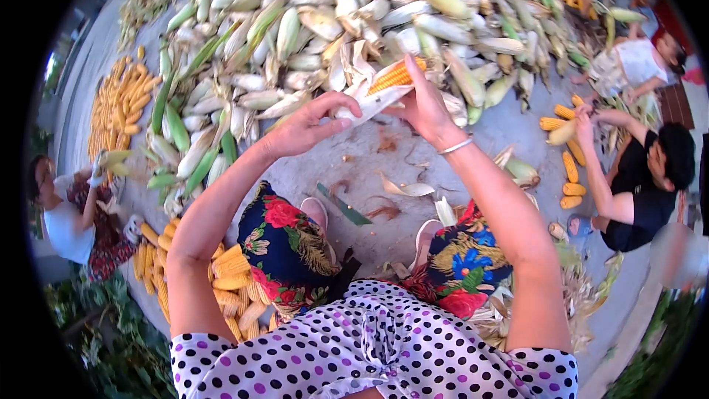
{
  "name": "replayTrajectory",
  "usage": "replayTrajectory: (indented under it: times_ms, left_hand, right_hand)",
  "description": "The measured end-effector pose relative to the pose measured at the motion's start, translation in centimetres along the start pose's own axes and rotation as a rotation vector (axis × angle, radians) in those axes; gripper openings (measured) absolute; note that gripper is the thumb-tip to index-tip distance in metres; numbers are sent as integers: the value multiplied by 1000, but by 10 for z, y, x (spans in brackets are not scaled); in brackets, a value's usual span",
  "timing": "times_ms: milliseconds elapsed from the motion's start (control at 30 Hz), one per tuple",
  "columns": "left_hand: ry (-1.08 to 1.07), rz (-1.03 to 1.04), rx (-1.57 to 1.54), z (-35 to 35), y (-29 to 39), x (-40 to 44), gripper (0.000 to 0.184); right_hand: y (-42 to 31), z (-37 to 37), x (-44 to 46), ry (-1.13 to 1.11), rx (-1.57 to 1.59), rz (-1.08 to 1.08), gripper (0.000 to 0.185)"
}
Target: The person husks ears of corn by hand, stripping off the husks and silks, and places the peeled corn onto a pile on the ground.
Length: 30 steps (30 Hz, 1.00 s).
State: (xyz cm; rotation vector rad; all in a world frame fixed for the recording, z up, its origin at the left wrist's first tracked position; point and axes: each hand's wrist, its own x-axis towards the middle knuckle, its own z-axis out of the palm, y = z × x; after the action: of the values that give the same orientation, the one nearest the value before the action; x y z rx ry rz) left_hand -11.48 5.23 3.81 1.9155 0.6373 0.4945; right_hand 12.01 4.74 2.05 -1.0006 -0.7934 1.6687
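Out in front of me, both hands are on one ear of corn (391, 81). Its yellow kernels show along the upper side, while pale husk (367, 106) still wraps the lower part. My left hand (316, 124) pinches the husk-covered end, thumb and fingers closed on it. At the other end, my right hand (424, 107) grips the ear with its thumb near the bare tip; some of its fingers are hidden behind the husk. A silver bangle (455, 145) circles my right wrist.
A big heap of unhusked corn (317, 22) lies ahead. Bare yellow cobs are piled at left (122, 100) and beside my left leg (235, 273). Loose husks (569, 288) lie at right. People sit at left (70, 214) and right (635, 185), handling corn.
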Motion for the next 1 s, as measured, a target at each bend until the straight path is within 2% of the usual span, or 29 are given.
replayTrajectory:
  times_ms: [33,133,167,267,300,367,500,633,700,833,900,933,967,1000]
  left_hand:
    - [-22,156,209,9,15,11,19]
    - [19,129,333,37,43,27,22]
    - [67,164,317,49,52,31,37]
    - [221,-15,-291,79,62,50,55]
    - [224,-26,-336,82,65,56,64]
    - [232,-65,-352,87,67,62,63]
    - [225,-69,-326,98,70,66,64]
    - [238,-85,-480,112,49,61,61]
    - [262,-95,-581,117,45,59,51]
    - [357,-39,-779,120,36,66,53]
    - [430,-65,-928,123,38,70,54]
    - [468,-81,-1001,122,39,71,55]
    - [488,-220,-934,120,25,74,50]
    - [324,-238,-1068,113,18,74,48]
  right_hand:
    - [-5,-6,0,49,76,-94,60]
    - [-19,-13,-10,204,296,-320,53]
    - [-26,-11,-17,265,362,-362,51]
    - [-38,-15,-26,319,503,-472,48]
    - [-41,-16,-30,307,511,-500,47]
    - [-50,-19,-32,252,539,-546,41]
    - [-65,-19,-42,425,435,-637,36]
    - [-68,-29,-51,392,421,-598,33]
    - [-70,-23,-55,314,506,-574,33]
    - [-66,-9,-55,169,752,-412,34]
    - [-62,-3,-52,91,871,-296,36]
    - [-56,-1,-50,30,810,-270,36]
    - [-50,0,-49,-33,749,-245,37]
    - [-47,4,-50,-95,688,-220,38]
